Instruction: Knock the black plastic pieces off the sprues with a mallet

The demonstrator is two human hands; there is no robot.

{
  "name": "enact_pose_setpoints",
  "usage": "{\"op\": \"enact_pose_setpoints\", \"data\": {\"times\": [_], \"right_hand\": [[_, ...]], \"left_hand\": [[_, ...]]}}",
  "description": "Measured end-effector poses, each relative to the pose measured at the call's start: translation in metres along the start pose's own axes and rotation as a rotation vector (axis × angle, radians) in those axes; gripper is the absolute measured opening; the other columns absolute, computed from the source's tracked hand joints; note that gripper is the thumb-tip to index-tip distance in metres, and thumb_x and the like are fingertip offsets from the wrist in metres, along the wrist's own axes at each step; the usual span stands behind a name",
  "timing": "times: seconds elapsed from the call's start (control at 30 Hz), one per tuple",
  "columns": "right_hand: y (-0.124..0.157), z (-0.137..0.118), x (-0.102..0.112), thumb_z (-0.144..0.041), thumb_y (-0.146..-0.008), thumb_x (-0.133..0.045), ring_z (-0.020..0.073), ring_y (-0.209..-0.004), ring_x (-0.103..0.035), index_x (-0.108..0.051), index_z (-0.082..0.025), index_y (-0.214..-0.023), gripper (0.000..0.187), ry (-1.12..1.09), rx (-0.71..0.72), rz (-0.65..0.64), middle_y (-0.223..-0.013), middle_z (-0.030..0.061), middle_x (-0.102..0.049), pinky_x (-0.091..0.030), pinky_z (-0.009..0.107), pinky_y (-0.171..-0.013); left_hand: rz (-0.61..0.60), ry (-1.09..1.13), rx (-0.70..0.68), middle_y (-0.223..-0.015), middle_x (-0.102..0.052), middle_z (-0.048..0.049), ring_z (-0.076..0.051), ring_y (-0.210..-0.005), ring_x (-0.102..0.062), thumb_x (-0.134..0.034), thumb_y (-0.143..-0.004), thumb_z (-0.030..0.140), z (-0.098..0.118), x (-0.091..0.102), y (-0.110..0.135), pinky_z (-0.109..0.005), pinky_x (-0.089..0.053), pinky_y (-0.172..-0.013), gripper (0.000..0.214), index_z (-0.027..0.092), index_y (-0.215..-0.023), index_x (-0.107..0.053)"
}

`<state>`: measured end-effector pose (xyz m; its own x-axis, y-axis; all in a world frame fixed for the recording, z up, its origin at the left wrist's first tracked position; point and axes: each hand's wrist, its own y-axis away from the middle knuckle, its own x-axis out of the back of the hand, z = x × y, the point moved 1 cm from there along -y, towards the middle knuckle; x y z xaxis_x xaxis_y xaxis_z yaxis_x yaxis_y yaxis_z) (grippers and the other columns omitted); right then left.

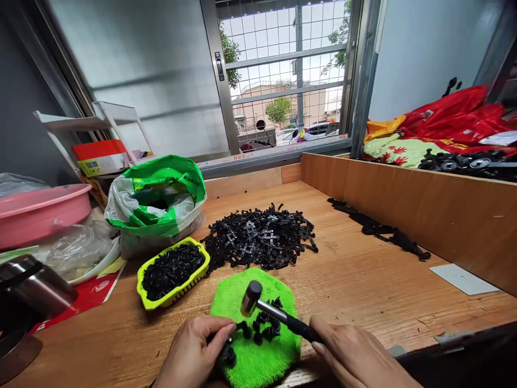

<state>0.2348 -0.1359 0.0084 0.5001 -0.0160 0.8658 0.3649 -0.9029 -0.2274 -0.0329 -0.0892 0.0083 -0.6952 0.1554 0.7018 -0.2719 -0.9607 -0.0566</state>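
Hammer (258, 304) and small black parts (264, 326) on a green mat (258, 355) at the near edge of the wooden table (363, 275).

Raised board walls close the table's far and right sides; bare wood lies open right of the mat. Far of the mat spreads a pile of black cross pieces (260, 237), left of it a yellow tray (173, 272) of black caps and a green-and-white bag (157, 196), its print unreadable. The right hand (359, 355) is clenched on the hammer's handle, head raised over the mat. The left hand (194, 353) pinches a black part on the mat.
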Motion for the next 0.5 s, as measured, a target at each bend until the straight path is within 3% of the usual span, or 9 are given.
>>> {"op": "enact_pose_setpoints", "data": {"times": [0.17,0.37,0.5], "right_hand": [[-0.003,-0.006,0.012,-0.046,-0.095,-0.012,0.0211,-0.066,-0.056,-0.045,-0.024,-0.083,0.041,-0.142,-0.049,0.051,-0.073,0.0002,-0.057,-0.040,0.031,-0.059],[0.002,0.000,0.006,-0.041,-0.096,-0.019,0.0212,-0.066,-0.054,-0.046,-0.024,-0.084,0.034,-0.139,-0.055,0.013,-0.074,0.0000,-0.056,-0.037,0.031,-0.058],[0.004,0.003,0.003,-0.045,-0.096,-0.019,0.0205,-0.067,-0.054,-0.047,-0.024,-0.081,0.038,-0.203,-0.083,0.013,-0.073,-0.0001,-0.056,-0.038,0.031,-0.061]], "left_hand": [[0.034,0.026,-0.012,-0.071,-0.070,-0.0026,-0.017,-0.063,-0.060,-0.055,-0.078,0.042,-0.001,0.000,0.001,-0.020,-0.043,-0.061,0.027,0.022,-0.072,-0.073],[0.033,0.122,0.024,-0.073,-0.071,-0.0037,-0.018,-0.067,-0.060,-0.053,-0.079,0.043,-0.002,-0.007,0.001,-0.020,-0.044,-0.060,0.032,0.020,-0.078,-0.074],[0.053,0.189,0.040,-0.074,-0.071,-0.0034,-0.018,-0.066,-0.060,-0.054,-0.078,0.044,-0.008,-0.010,0.003,-0.019,-0.044,-0.058,0.033,0.019,-0.085,-0.074]]}}
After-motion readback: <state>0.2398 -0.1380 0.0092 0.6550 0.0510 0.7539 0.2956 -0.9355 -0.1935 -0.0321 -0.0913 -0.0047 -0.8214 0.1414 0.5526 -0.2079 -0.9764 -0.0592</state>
